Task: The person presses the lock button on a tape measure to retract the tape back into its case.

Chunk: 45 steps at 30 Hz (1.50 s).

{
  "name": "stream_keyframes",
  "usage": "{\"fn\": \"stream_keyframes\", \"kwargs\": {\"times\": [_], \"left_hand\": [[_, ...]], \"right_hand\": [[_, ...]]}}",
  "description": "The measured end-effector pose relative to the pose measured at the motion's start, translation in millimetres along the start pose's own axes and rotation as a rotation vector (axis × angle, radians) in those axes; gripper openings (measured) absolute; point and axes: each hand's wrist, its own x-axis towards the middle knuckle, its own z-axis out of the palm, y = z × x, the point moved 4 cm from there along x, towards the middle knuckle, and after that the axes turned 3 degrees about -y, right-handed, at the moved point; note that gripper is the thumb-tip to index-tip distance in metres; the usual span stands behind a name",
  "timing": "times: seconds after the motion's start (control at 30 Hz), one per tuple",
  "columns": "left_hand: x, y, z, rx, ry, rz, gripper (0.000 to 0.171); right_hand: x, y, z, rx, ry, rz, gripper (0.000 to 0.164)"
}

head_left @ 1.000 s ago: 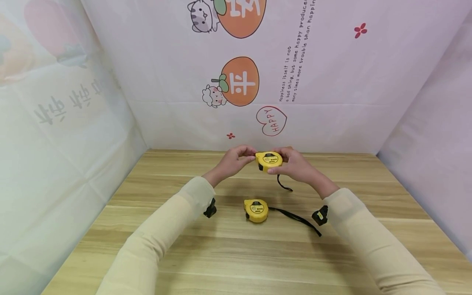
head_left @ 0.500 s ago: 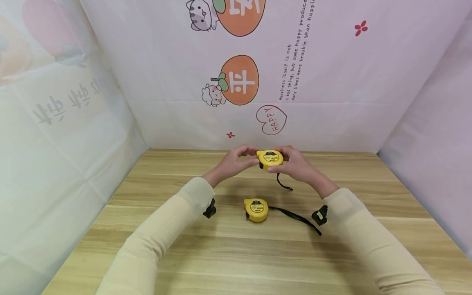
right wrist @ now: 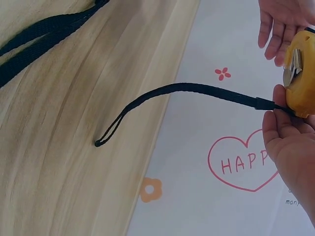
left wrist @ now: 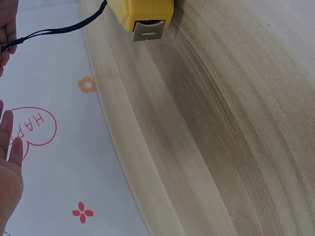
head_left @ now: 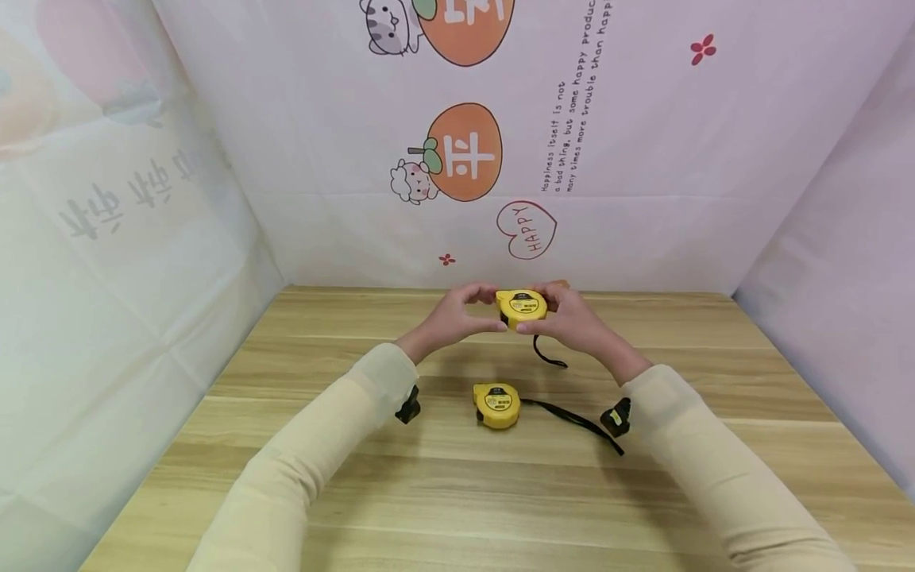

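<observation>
My right hand (head_left: 575, 322) grips a yellow tape measure (head_left: 523, 308) above the far part of the table, thumb in front and fingers behind. A black wrist strap (right wrist: 197, 88) hangs from it. Beside the tape's left end is my left hand (head_left: 453, 318), its thumb and fingers spread apart. In the left wrist view, the fingers of that left hand (left wrist: 9, 167) look loose and hold nothing. A second yellow tape measure (head_left: 496, 407) lies on the table nearer to me. Its metal end hook (left wrist: 148, 31) shows in the left wrist view.
The second tape's black strap (head_left: 579, 423) stretches right across the wooden table (head_left: 457, 508). A printed white cloth (head_left: 343, 230) stands behind the table, with more cloth at both sides. Black wrist cameras (head_left: 408, 406) sit at both cuffs.
My left thumb has moved down and right from the tape's left tip, and the gap between thumb and fingers has widened. The right hand still holds the tape measure, almost unmoved.
</observation>
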Motion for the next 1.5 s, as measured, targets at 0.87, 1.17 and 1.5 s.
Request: {"fn": "stream_keyframes", "kwargs": {"times": [0.87, 1.17, 1.5], "left_hand": [[-2.5, -15.9, -0.3, 0.004, 0.009, -0.050, 0.051], [-4.5, -27.9, 0.9, -0.009, -0.009, -0.057, 0.057], [-7.2, -38.8, 5.6, 0.006, 0.007, -0.064, 0.053]], "right_hand": [[11.7, 15.2, 17.6, -0.016, -0.031, -0.019, 0.067], [13.3, 22.3, 26.5, -0.018, -0.049, -0.005, 0.069], [15.5, 29.3, 32.7, -0.003, -0.064, 0.020, 0.074]]}}
